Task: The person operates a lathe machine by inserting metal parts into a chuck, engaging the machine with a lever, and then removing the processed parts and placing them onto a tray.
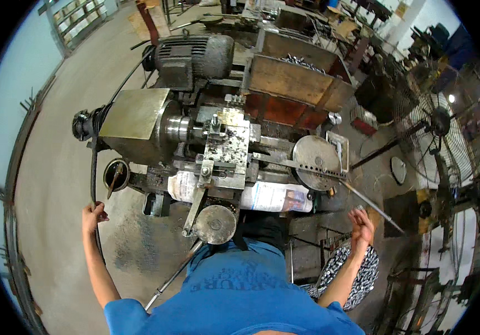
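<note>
My left hand point(93, 218) is at the left, its fingers curled closed. A black cable point(94, 167) runs down past it; whether the fingers grip the cable or something small is hidden. My right hand point(361, 228) is raised at the right, fingers extended and slightly bent, with nothing visible in it. Just beyond that hand slants a metal lever rod point(371, 205). Between my hands stands a small lathe with a round chuck point(177, 128) and a chip-covered tool slide point(226, 145). A round metal disc point(215, 224) sits at its front, close to my body.
A pot with a brush point(116, 175) hangs at the lathe's left. Behind stand a motor point(195, 56) and a rusty bin point(290, 78) with metal parts. A large round plate point(317, 159) and a fan point(441, 121) are to the right. Small metal pieces point(365, 273) lie heaped below my right arm.
</note>
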Available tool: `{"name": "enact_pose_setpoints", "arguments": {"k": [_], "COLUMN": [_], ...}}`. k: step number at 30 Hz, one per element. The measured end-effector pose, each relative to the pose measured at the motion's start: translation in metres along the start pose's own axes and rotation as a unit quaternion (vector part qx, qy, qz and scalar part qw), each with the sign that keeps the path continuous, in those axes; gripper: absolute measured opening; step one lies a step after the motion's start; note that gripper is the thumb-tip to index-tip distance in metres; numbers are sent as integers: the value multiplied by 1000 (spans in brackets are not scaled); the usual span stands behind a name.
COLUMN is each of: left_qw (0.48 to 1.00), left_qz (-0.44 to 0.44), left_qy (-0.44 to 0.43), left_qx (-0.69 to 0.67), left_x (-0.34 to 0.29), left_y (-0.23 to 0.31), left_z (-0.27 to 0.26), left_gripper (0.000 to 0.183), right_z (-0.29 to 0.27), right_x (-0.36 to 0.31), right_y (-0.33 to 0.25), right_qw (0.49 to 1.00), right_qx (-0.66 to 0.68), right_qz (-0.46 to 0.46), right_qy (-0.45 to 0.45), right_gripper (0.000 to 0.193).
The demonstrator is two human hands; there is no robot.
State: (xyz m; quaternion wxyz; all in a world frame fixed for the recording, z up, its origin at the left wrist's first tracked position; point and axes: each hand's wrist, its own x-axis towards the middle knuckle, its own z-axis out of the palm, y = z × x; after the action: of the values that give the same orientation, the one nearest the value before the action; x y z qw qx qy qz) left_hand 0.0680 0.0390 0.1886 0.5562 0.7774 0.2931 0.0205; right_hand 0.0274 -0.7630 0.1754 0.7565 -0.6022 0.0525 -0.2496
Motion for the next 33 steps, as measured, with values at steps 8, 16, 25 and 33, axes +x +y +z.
{"name": "enact_pose_setpoints", "arguments": {"k": [8,16,25,33], "left_qw": [973,925,914,925], "left_qz": [42,76,56,33], "left_qy": [68,113,189,187], "left_qx": [217,354,355,330], "left_x": [-15,-68,-73,-75], "left_y": [15,7,0,5], "left_z": [8,-4,10,10], "left_gripper": [31,37,29,30], "right_z": [337,482,483,484], "right_x": [61,65,68,68], "right_y": [-29,42,56,58], "right_qw": [825,561,551,566], "right_qx": [-263,-567,-576,-567], "right_qz": [-209,-326,-311,-324], "right_qy": [-454,-508,-517,-504], "right_gripper": [50,30,31,30]}}
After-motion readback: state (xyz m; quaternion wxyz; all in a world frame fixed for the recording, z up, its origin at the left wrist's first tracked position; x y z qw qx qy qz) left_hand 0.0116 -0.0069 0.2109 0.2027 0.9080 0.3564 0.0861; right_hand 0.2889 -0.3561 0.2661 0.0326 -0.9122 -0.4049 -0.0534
